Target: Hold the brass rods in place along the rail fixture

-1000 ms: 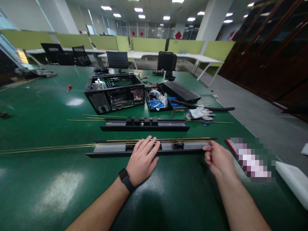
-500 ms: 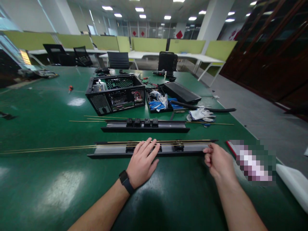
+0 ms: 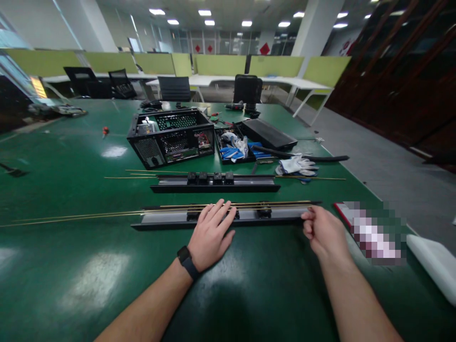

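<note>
In front of me lies a long black channel with a grey inner floor (image 3: 285,213), holding several dark blocks such as this black block (image 3: 264,209). Thin brass-coloured rods (image 3: 89,217) run lengthwise along it and stick out far past its left end. My left hand (image 3: 213,232), with a dark watch on the wrist, lies flat across the channel's middle, fingers spread over the rods and covering part of the blocks. At the channel's right end my right hand (image 3: 325,229) is closed in a pinch on a rod's end; its fingertips partly hide the grip.
Behind is a second black channel (image 3: 213,188) with several black blocks and thin rods. Farther back stand an opened computer case (image 3: 171,137), a tray of gloves (image 3: 233,147), a black panel (image 3: 267,133) and white gloves (image 3: 297,166). A pixelated red-edged item (image 3: 342,211) lies right.
The view has shifted slightly, so the channels appear a little higher. Both hands keep nearly the same place on the near channel. One rod's left tip sits slightly farther right.
</note>
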A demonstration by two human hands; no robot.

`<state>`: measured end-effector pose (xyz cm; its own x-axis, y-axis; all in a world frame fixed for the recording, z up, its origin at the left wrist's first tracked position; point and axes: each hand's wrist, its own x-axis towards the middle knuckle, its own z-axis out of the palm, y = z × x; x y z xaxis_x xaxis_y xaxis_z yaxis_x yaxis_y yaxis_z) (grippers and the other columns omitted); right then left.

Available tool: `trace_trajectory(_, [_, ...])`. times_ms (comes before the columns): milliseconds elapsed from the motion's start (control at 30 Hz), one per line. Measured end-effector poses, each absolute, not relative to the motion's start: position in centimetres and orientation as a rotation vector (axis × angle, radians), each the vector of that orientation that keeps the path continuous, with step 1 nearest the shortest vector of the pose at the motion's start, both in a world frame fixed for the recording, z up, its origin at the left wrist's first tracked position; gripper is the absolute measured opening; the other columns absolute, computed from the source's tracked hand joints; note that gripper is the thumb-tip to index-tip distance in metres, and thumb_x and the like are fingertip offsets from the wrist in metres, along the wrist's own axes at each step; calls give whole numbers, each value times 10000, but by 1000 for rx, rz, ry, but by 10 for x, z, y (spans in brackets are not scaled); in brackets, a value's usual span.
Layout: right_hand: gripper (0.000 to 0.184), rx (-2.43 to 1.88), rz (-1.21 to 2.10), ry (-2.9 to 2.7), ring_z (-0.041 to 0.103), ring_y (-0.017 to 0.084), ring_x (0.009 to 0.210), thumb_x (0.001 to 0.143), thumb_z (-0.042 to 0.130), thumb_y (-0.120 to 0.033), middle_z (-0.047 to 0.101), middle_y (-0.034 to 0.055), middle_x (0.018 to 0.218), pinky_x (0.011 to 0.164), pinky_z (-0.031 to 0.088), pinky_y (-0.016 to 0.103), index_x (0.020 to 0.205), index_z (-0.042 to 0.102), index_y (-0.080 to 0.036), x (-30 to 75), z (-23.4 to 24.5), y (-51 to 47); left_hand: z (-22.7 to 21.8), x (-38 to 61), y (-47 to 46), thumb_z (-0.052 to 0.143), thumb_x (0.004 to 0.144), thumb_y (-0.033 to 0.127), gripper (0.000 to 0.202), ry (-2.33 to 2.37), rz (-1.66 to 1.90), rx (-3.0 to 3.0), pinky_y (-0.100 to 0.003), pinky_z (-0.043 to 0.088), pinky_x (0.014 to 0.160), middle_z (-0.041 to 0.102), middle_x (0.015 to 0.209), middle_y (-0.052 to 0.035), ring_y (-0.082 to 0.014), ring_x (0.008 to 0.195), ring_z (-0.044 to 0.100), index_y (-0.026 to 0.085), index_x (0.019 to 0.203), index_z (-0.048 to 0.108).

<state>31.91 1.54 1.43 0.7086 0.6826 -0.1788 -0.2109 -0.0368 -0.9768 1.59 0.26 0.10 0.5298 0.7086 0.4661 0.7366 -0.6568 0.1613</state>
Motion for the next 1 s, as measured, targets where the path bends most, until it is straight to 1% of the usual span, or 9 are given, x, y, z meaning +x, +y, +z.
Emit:
trace_trajectory(167, [89,-1435,736,-426,377,74,280,722,639,-227,621,-8,571,236,204,192,763,577,-177,321,9,16,1,16,2,542,950,294,567,-1261,-806,-2687,-494,253,1207,433,1550,-101,-278,1469,336,201,1496,419])
trace_trajectory(467, [79,-1450,734,-422,375,80,275,743,630,-226,622,-2,565,236,210,196,779,585,-172,320,10,16,0,13,3,547,946,306,578,-1251,-818,-2691,-479,253,1208,417,1562,-91,-275,1474,324,198,1497,413])
trace_trajectory(567, [90,-1452,745,-413,376,80,276,763,629,-241,630,3,574,236,211,195,801,585,-173,319,10,16,1,13,2,549,944,303,575,-1250,-811,-2693,-481,251,1209,422,1559,-92,-278,1474,324,195,1494,417])
trace_trajectory(667, [107,-1451,755,-433,379,75,282,783,641,-265,623,-9,581,239,223,189,800,576,-182,319,10,17,1,14,2,545,945,298,568,-1254,-814,-2691,-481,253,1209,423,1558,-93,-279,1475,322,194,1490,422])
trace_trajectory(867, [127,-1457,780,-410,364,64,280,738,680,-252,598,-14,564,233,205,184,755,594,-161,314,13,15,2,15,2,557,938,296,579,-1267,-813,-2685,-491,256,1207,426,1556,-94,-282,1474,324,197,1492,419])
trace_trajectory(1000, [226,-1382,934,-479,370,61,284,701,759,-310,599,-8,572,232,205,179,770,619,-148,304,10,12,2,15,2,563,935,298,594,-1269,-814,-2683,-487,264,1205,431,1552,-95,-282,1474,324,204,1501,408])
